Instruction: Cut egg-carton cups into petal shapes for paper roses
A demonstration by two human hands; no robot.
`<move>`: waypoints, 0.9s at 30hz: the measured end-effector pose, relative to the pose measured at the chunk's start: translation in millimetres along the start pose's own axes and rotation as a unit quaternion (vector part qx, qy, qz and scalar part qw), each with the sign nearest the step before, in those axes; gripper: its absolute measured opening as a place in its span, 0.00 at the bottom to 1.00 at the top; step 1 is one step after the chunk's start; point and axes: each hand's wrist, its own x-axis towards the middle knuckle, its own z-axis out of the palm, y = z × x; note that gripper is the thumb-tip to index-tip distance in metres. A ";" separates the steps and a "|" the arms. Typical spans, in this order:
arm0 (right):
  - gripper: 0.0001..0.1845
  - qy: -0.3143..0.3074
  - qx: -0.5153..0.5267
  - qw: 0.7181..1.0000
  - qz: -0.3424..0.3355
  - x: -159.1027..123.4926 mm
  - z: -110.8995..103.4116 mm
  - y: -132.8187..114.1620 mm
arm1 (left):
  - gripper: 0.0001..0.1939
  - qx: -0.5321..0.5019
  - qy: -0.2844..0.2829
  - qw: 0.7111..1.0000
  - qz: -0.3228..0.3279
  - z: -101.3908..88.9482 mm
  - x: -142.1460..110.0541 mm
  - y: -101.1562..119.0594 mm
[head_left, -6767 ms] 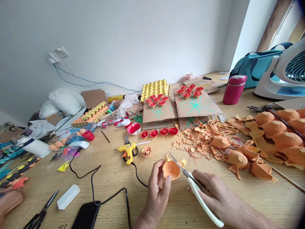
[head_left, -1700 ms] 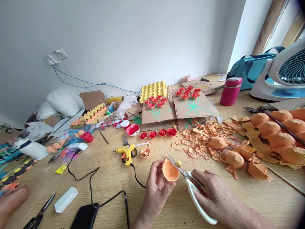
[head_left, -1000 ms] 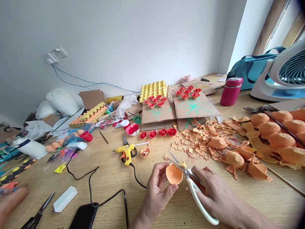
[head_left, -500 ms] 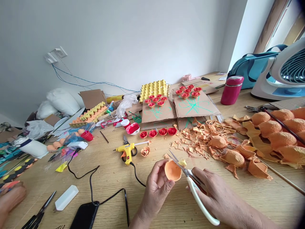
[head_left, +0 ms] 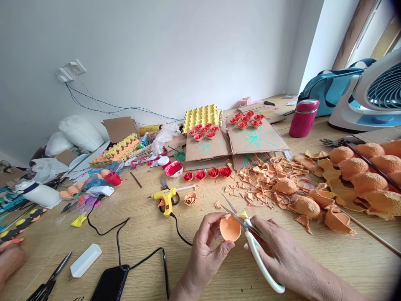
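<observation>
the left hand grasps an orange cup of moulded pulp, thumb at the lower rim and fingers curled behind the wall. the cup is round and shallow, smooth inside, with a slightly ragged edge; its hollow faces up toward the head camera. taking the cup as the middle of the dial, the left hand lies at 8 o'clock, directly against it.

the right hand, at 4 o'clock, is wrapped round white-handled scissors. their slim metal blades are slightly parted and slant toward 11 o'clock beside the cup's upper right rim; whether they touch it i cannot tell. a rough yellow shred sits by the blades at 1 o'clock, just beside the cup.

on the wood-grained table, a glossy yellow plastic glue gun lies toward 10 o'clock, with an unpainted curled-petal rose nearer the cup. a row of red roses runs at 11. curly, torn orange scraps heap up between 1 and 2, and a coarse, domed egg tray stands beyond them, between 2 and 3.
</observation>
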 end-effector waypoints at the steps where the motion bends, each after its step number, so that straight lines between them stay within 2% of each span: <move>1: 0.12 0.000 -0.002 1.000 -0.005 -0.1 0.2 0.1 | 0.21 0.003 -0.001 1.000 0.003 0.0 -0.2 0.1; 8: 0.15 -0.006 -0.009 1.000 0.013 0.0 1.3 0.0 | 0.21 -0.035 0.001 0.999 -0.024 1.5 0.6 -0.7; 22: 0.15 -0.015 0.028 0.999 0.033 -1.8 0.4 -1.7 | 0.20 -0.053 0.014 0.998 -0.023 3.7 5.2 6.2; 27: 0.17 -0.030 0.051 0.997 0.053 0.3 1.0 0.7 | 0.22 -0.060 0.048 0.996 -0.038 -3.0 4.0 -0.4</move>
